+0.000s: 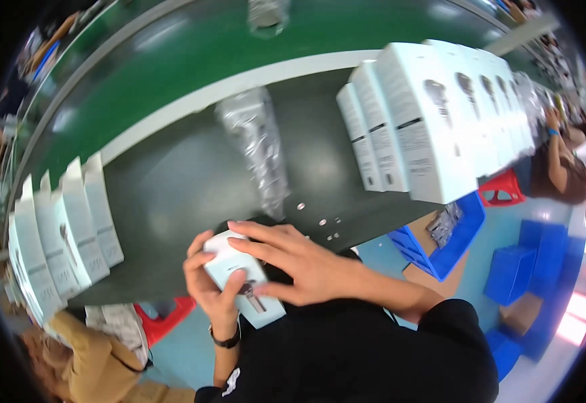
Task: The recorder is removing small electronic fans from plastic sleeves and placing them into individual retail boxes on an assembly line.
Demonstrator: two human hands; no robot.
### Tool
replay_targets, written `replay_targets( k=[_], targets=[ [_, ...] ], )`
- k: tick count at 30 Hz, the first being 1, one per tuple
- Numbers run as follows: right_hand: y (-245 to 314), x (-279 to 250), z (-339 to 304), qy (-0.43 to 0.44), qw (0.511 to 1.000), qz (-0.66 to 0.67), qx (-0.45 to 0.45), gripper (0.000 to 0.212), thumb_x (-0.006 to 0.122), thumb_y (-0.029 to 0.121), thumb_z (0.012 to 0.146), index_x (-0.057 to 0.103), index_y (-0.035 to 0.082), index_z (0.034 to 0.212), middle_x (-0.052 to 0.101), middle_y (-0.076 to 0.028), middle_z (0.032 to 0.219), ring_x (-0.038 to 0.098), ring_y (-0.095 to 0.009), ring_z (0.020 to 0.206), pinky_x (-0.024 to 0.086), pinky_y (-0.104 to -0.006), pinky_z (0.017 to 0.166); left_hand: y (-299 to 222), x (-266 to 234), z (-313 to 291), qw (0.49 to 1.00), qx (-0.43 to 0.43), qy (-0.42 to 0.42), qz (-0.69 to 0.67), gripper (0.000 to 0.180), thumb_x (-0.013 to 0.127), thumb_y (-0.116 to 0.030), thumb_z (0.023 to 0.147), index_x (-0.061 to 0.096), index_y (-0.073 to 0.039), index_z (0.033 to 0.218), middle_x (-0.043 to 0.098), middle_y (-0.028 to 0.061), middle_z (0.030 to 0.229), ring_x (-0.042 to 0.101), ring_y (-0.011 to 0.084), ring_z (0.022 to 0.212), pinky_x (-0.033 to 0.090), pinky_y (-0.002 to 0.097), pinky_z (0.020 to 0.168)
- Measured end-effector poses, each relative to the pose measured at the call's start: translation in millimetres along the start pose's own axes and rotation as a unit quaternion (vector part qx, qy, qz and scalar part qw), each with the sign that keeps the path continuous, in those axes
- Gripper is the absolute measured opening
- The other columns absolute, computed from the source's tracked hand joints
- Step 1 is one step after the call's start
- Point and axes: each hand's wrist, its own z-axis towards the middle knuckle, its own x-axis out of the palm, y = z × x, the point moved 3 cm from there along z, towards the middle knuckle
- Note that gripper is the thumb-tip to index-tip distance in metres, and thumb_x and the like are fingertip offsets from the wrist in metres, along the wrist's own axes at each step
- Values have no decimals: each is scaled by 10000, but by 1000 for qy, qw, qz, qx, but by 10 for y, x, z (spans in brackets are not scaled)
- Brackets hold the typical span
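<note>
Close to my body I hold a white cardboard box (pixel 234 264) with a dark, long-handled item printed on its front. My left hand (pixel 211 285) wraps round its left side, thumb on the front panel. My right hand (pixel 293 262) presses on it too, fingers across the closed-looking top end and thumb against the front. Beyond the box, a clear plastic bag (pixel 256 144) with something inside lies on the dark table (pixel 179 181). What is in the bag is hard to make out.
White boxes (pixel 414 127) stand in a row at the right; more white boxes (pixel 68 235) stand at the left. Small bits (pixel 323 221) lie near the table's front edge. A blue crate (pixel 451 258) and red stools (pixel 504 188) are below. A green conveyor (pixel 192 54) runs behind; co-workers sit at both sides.
</note>
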Motion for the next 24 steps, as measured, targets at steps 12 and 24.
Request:
replay_targets(
  k=[12,24],
  targets=[
    [1420,-1973,-776,-413,815,-400,-68,742,724,237,678,511,66,1367,513,-185,1360,540,-303,1213,425,-396,1008,-1164,1311,1365,951,264,42,-155,664,643,-375,873,358,-32,1366,406,269,1390,423,407,1287,383,528,1050],
    [612,-3962,-1591,-353,871,-273,203,685,629,362,870,393,97,1457,451,-115,1446,404,-217,1336,294,-315,1099,-915,1964,1791,945,211,234,84,1011,880,-402,631,350,-73,1427,487,199,1344,448,361,1281,372,484,1040]
  ],
)
